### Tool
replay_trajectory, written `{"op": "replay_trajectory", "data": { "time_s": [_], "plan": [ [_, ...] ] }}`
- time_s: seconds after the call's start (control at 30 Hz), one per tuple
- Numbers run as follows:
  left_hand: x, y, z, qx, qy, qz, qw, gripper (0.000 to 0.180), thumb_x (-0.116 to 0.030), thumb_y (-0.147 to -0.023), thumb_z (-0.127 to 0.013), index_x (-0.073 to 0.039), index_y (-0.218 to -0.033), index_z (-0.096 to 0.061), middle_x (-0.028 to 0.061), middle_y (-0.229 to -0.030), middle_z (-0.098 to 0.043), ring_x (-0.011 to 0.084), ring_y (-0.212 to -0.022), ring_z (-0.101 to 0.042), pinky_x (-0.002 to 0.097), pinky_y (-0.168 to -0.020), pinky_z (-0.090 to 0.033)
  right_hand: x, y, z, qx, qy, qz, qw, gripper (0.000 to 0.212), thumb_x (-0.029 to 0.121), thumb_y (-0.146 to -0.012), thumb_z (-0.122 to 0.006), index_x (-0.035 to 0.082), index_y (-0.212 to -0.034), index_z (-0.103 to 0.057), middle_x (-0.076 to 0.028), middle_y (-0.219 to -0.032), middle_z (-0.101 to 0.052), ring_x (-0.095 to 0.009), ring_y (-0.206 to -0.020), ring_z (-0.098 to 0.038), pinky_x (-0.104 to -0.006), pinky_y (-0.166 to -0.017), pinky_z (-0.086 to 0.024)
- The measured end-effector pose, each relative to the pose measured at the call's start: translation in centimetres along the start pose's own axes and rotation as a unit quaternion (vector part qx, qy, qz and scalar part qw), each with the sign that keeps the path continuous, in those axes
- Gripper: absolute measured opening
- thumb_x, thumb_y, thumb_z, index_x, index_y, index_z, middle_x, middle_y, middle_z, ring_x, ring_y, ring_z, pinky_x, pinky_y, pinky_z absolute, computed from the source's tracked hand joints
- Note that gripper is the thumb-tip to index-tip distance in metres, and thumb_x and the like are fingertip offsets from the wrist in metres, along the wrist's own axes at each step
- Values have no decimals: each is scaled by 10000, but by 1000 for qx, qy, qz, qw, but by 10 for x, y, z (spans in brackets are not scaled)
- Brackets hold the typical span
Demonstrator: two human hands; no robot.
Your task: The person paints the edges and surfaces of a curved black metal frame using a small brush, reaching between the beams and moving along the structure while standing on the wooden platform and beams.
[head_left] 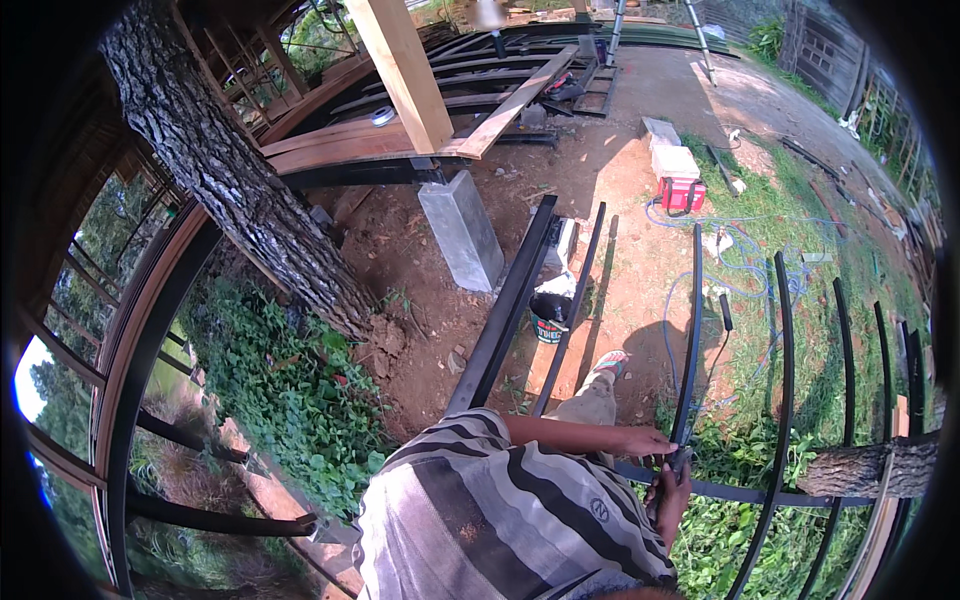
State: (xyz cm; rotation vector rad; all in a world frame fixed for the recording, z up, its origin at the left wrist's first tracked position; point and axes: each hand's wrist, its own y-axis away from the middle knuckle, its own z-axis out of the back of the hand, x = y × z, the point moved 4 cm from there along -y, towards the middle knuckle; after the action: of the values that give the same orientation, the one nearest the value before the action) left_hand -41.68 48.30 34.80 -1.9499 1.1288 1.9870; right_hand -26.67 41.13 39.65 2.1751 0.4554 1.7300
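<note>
My left hand [648, 441] reaches in with its fingers pinched together at the near end of a black metal bar [692, 340]. Just below it, my right hand [670, 497] has its fingers curled around a small greyish thing [681, 459] at the same spot. That thing is too small and too covered by fingers to name. A black cross bar [735, 491] passes behind the hands. My striped shirt [510, 500] fills the lower middle, and one sandalled foot [611, 364] stands on bare soil.
More black bars [785, 370] run parallel at the right. A thick black beam [515, 300] and a dark bucket [548, 322] lie to the left of my foot. Blue hoses or cables [745, 245] loop over the grass near a red box [683, 194]. A tree trunk [215, 160] leans at the left.
</note>
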Motion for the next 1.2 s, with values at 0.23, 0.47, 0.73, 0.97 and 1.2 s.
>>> {"op": "replay_trajectory", "data": {
  "time_s": [0.23, 0.47, 0.73, 0.97, 1.2],
  "plan": [
    [-5, 25, 17, -18, 133, 26, 991, 356, -376, -1003, -639, -93, -1217, -597, 45, -962, -651, 159, -827, -612, 319, -728, -488, 10, -21, -57, 71, 74, 58, 993, 523, 155, -942, -653, 31, -1409, -453, -41, -784, -606, -111, -523, -539, -255, -449, -415],
    [10, 33, 92, -273, 334, -23, 902, 181, -223, -1051, -536, -74, -1150, -561, 50, -885, -621, 168, -724, -622, 327, -632, -546, 26, -44, -110, 154, 86, 117, 977, 737, 123, -960, -631, 102, -1615, -295, -111, -1002, -703, -141, -723, -658, -308, -673, -543],
    [44, 68, 212, -373, 414, 20, 830, 266, -302, -1057, -542, -70, -932, -579, -4, -707, -547, 111, -560, -536, 267, -490, -471, -56, -84, -31, 126, 219, -3, 968, 642, 216, -983, -659, 117, -1564, -406, -100, -903, -714, -125, -669, -624, -277, -598, -505],
    [82, 98, 264, -375, 449, -51, 809, 278, -330, -1027, -628, -54, -1044, -592, -7, -732, -502, 117, -563, -495, 261, -490, -425, -129, -80, 67, 21, 229, -79, 970, 604, 115, -933, -705, 40, -1491, -486, -84, -760, -715, -130, -578, -619, -282, -510, -440],
    [150, 123, 292, -373, 552, -13, 745, 325, -351, -1061, -562, -26, -1045, -569, -4, -678, -486, 99, -552, -488, 237, -459, -424, -132, -87, 83, 11, 187, -81, 979, 622, 66, -956, -627, 50, -1532, -390, -175, -790, -713, -244, -509, -673, -350, -418, -510]
  ]
}}
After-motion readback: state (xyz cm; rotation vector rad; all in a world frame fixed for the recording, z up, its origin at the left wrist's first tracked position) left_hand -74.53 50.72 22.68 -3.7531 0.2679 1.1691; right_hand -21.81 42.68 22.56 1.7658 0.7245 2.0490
